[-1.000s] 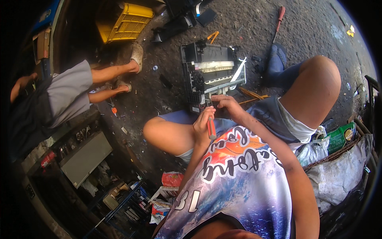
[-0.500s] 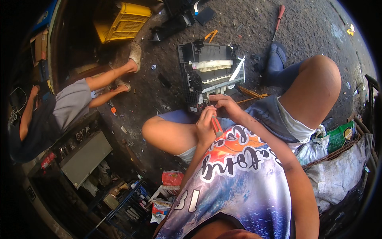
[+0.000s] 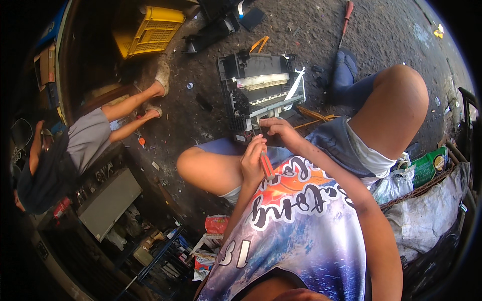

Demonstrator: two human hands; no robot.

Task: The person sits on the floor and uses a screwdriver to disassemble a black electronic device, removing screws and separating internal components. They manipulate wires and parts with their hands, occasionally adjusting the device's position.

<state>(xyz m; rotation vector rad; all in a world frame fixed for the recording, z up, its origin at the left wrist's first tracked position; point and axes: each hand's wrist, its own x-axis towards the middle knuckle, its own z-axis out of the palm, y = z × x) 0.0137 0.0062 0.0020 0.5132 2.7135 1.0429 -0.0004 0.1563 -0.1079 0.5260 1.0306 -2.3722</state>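
Note:
In front of me on the ground lies a black plastic frame, apparently an opened printer part, with white and grey bars across it. My left hand is closed around a red-handled screwdriver, whose handle points back toward my shirt. The tool's tip is hard to make out against the frame's near edge. My right hand is at that same near edge, fingers stretched out toward the frame; its fingertips are partly hidden. A white strip slants over the frame's right side.
Another screwdriver lies beyond my foot. A yellow crate and black plastic pieces are at the far left. A person in grey shorts is on the left, near a grey metal box. Sacks lie at my right.
The whole view has shifted slightly left. My left hand with the screwdriver has dropped a little away from my right hand, leaving a small gap between them.

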